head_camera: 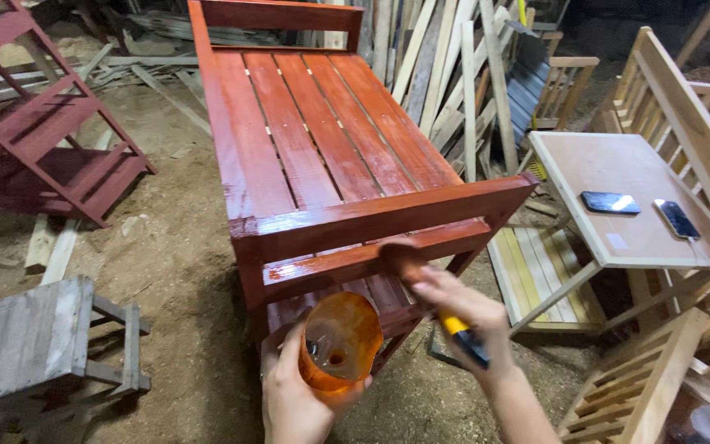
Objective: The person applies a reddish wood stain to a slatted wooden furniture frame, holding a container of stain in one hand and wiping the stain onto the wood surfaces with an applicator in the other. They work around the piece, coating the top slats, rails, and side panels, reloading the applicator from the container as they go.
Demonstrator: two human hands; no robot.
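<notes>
Two phones (641, 210) on unpainted table (593, 156) w/ red bed frame (322, 140) just left.

My left hand (293, 399) is low, fingers (289, 349) curled in a grip, palm up. My right hand (462, 308), just right of it, reaches forward, fingers closed, forearm angling down-right.

Slatted wooden bed frame (322, 156): coated red-brown, wet and glossy on the near rails, duller along the slats. Cut plastic container (340, 341): translucent, stained orange, slick. Brush (433, 296): bristles soaked with stain, handle yellow and black plastic. Small stool (30, 341): bare grey wood, rough and weathered. Side table (626, 197): unfinished pale wood, smooth and matt. Two phones (610, 202): glossy glass faces. Floor (174, 247): loose sawdust and dirt.
</notes>
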